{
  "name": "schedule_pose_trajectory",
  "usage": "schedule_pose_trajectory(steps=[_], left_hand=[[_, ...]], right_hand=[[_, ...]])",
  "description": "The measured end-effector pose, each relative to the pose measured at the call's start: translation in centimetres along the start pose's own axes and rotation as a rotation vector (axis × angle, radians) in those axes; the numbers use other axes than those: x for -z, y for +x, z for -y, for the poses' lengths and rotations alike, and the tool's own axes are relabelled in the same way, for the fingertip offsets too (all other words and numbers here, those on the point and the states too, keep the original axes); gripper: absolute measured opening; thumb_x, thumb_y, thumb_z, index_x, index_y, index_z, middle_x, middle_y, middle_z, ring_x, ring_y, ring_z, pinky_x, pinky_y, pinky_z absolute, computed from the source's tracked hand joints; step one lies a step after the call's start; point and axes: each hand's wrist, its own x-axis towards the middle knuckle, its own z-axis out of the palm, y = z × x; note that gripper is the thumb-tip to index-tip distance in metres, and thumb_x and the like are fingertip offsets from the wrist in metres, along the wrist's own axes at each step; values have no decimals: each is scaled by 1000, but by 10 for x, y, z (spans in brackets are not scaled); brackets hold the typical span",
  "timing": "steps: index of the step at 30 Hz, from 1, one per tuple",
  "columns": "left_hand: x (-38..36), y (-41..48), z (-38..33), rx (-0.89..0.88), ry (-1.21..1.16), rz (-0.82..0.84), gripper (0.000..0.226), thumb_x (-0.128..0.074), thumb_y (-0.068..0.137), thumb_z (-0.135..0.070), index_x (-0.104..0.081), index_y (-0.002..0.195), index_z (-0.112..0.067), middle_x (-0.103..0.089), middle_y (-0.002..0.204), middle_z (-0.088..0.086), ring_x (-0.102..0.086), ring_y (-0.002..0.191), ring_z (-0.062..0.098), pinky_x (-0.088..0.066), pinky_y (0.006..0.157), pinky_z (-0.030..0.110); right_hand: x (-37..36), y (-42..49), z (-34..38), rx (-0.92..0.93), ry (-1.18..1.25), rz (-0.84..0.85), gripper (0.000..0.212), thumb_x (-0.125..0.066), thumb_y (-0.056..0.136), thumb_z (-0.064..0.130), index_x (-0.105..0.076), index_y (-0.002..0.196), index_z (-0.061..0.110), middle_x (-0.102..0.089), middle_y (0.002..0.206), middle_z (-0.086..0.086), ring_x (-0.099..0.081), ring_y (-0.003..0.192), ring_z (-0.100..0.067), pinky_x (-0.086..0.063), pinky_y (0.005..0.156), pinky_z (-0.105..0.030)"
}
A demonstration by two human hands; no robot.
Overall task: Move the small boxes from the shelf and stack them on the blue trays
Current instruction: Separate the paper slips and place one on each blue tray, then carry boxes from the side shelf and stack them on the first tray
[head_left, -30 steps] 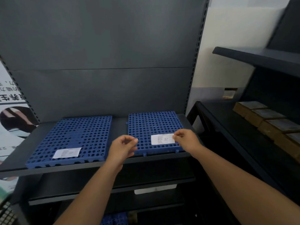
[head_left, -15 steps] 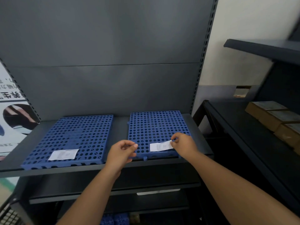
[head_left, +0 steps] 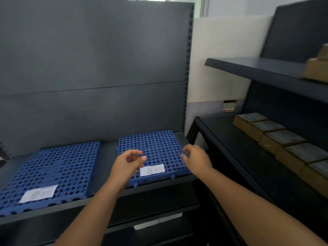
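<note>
Boxes (head_left: 276, 137) lie well right of empty fingers (head_left: 185, 153)

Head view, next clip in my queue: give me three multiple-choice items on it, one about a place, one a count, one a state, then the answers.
1. Where does the row of small boxes sit?
A. On the right-hand shelf
B. On the left blue tray
C. On the floor

2. How many perforated blue trays lie on the front shelf?
A. One
B. Two
C. Four

3. What do the hands hold?
A. Each a box
B. One white label between them
C. Nothing

Answers:
1 A, the boxes line that dark shelf.
2 B, a left blue tray and a right blue tray lie side by side.
3 C, the left hand and right hand hover open and empty over the right tray.
</note>
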Motion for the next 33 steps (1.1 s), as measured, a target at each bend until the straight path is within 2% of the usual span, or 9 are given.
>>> schedule_pose_trajectory(steps=[5,8,12,15,21,24,28,30,33], left_hand=[[-50,15,-40,-61,-10,171,20,-74,85,-28,-66,104,-30,-71,99,-4,-68,90,16,-51,72,34],[-83,33,-58,-103,6,285,29,-76,82,-27,-65,108,-32,-69,108,-5,-65,100,15,-52,80,37],[-127,64,-77,-205,60,406,38,-78,80,-30,-63,114,-34,-66,113,-9,-63,99,6,-51,73,25],[-161,98,-91,-272,97,491,44,-79,77,-35,-62,118,-37,-64,115,-14,-61,104,6,-48,83,29],[-241,165,-103,-372,133,670,53,-83,73,-32,-58,119,-37,-61,120,-11,-60,107,7,-48,77,21],[-280,198,-98,-380,147,782,61,-86,71,-24,-56,122,-35,-56,127,-3,-55,117,18,-48,88,30],[-325,235,-90,-427,218,914,77,-85,72,-26,-46,137,-34,-45,140,-3,-42,128,15,-40,101,31],[-347,252,-88,-511,227,958,84,-86,71,-29,-42,142,-31,-43,144,-7,-40,131,11,-36,108,33],[-381,275,-83,-641,300,956,91,-88,68,-28,-39,145,-25,-41,150,-4,-37,137,14,-32,114,42]], right_hand=[[64,-8,-38,-78,-84,-137,41,-63,90,36,-55,128,23,-54,132,-1,-53,116,-23,-49,90,-37],[101,-9,-60,-143,-125,-200,50,-64,89,38,-51,135,24,-50,140,0,-49,125,-23,-45,99,-37],[140,-5,-89,-215,-172,-250,56,-61,91,40,-46,141,21,-47,145,-5,-45,130,-26,-41,105,-37],[159,4,-106,-294,-248,-282,62,-60,90,43,-41,143,19,-42,149,-9,-39,136,-29,-36,110,-42],[176,27,-139,-431,-373,-285,66,-56,92,47,-33,148,21,-37,153,-6,-38,136,-27,-37,110,-39],[174,41,-156,-495,-444,-251,70,-52,93,50,-25,151,23,-28,158,-3,-33,140,-25,-34,111,-38],[168,64,-175,-591,-501,-212,75,-50,93,52,-17,154,23,-20,161,-3,-26,144,-26,-28,115,-39],[164,76,-183,-624,-509,-208,75,-50,92,51,-17,154,24,-19,162,-3,-25,144,-26,-27,115,-40],[159,92,-195,-673,-531,-175,78,-52,91,51,-15,154,24,-16,162,-3,-22,145,-27,-26,116,-44]])
